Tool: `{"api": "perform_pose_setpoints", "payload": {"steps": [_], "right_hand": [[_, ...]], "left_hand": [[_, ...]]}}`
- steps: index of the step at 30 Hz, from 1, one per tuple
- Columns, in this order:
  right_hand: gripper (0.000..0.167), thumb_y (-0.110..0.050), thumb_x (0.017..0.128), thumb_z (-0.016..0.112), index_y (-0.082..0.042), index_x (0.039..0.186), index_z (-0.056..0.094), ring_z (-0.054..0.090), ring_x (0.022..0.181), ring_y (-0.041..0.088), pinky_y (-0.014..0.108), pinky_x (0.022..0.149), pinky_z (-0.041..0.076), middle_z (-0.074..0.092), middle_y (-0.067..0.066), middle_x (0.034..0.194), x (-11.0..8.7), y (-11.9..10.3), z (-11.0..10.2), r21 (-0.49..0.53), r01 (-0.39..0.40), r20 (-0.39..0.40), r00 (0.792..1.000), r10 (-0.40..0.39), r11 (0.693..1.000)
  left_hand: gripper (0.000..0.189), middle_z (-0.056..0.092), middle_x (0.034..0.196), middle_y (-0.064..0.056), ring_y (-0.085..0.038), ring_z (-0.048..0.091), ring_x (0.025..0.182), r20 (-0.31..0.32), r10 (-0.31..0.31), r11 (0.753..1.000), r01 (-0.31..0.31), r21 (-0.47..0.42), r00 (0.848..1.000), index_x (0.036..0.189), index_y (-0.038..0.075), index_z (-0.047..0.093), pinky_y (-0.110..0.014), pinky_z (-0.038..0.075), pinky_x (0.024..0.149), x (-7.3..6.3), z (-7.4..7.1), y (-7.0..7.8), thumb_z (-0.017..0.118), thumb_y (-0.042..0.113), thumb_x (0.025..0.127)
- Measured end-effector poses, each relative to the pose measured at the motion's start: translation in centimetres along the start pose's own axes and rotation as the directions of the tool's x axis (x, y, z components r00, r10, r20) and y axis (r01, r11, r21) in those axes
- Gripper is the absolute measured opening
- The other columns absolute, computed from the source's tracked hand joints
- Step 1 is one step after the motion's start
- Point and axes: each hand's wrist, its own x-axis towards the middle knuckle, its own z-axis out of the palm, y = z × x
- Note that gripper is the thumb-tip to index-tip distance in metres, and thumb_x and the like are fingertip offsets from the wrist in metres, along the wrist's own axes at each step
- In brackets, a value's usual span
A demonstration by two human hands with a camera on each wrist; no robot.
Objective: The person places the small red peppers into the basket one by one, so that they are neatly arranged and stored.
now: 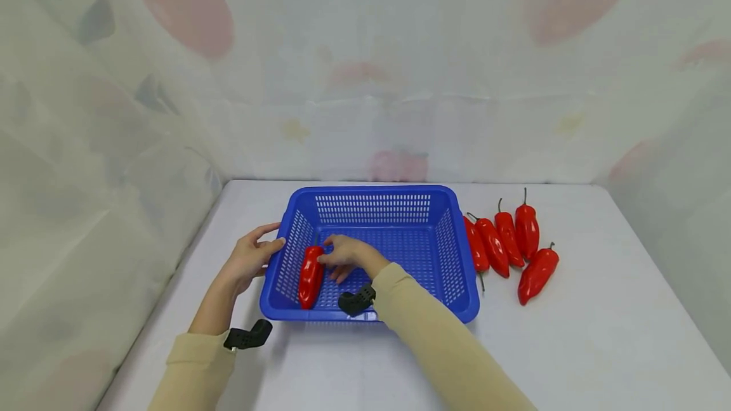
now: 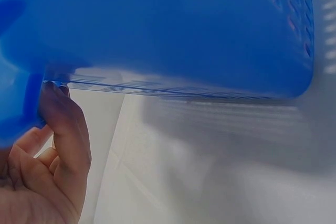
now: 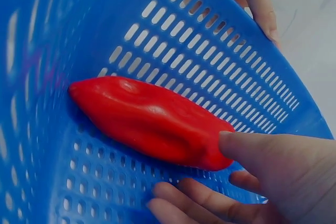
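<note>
A red pepper lies lengthwise along the left side inside a blue plastic basket. My left hand grips the basket's left rim, its thumb on the edge; the left wrist view shows fingers curled against the outer side. Inside the basket, my right hand is beside the pepper's stem end. In the right wrist view its thumb touches the red pepper, while the other fingers are spread loosely below, apart from it. The stem is hidden by the right hand there.
Several more red peppers lie on the white table right of the basket, the nearest against its right wall. One pepper lies slantwise in front of the others. Patterned cloth hangs behind and at both sides.
</note>
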Motion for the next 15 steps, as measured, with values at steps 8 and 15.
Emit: {"api": "perform_pose_setpoints", "payload": {"steps": [8,15], "right_hand": [[0.048,-0.021,0.092,0.055,-0.002,0.134,0.041,0.066,0.085,0.034,0.039,0.068,0.057,0.059,0.020,0.110,-0.9,-0.9,-0.7,-0.106,0.080,-0.092,0.992,-0.090,0.991],[0.045,-0.021,0.091,0.057,-0.001,0.129,0.047,0.065,0.086,0.037,0.043,0.069,0.056,0.065,0.022,0.096,-2.0,-1.3,-2.1,-0.204,0.195,-0.083,0.973,-0.215,0.959]], "left_hand": [[0.057,0.063,0.102,-0.018,-0.022,0.068,0.076,-0.003,0.001,1.000,-0.001,0.000,1.000,0.142,0.017,0.033,-0.040,0.057,0.068,0.0,0.0,-0.1,0.056,0.031,0.092],[0.057,0.063,0.102,-0.018,-0.022,0.068,0.076,0.007,-0.002,1.000,0.002,-0.013,1.000,0.142,0.017,0.033,-0.040,0.057,0.068,0.1,0.0,-0.1,0.057,0.032,0.091]]}}
